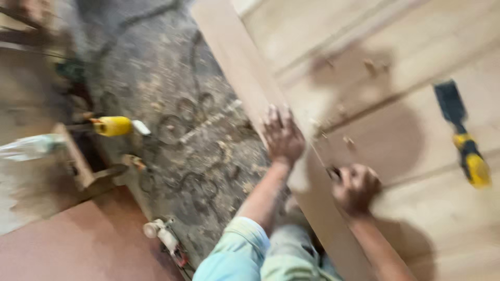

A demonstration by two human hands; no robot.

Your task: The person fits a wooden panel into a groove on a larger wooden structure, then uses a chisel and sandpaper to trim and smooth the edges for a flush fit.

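Observation:
The view is motion-blurred. My left hand (283,136) lies flat, fingers spread, on the edge rail of a large pale wooden door panel (396,130) that lies flat. My right hand (356,188) is closed around a small dark tool whose tip touches the panel near the rail; the tool's kind is unclear. A chisel with a yellow and black handle (465,139) lies on the panel at the right, apart from both hands.
The floor (192,130) at left is grey and strewn with wood shavings. A yellow object (112,126) sits by wooden pieces at far left. A small power tool (165,238) lies at the edge of a reddish board (78,244).

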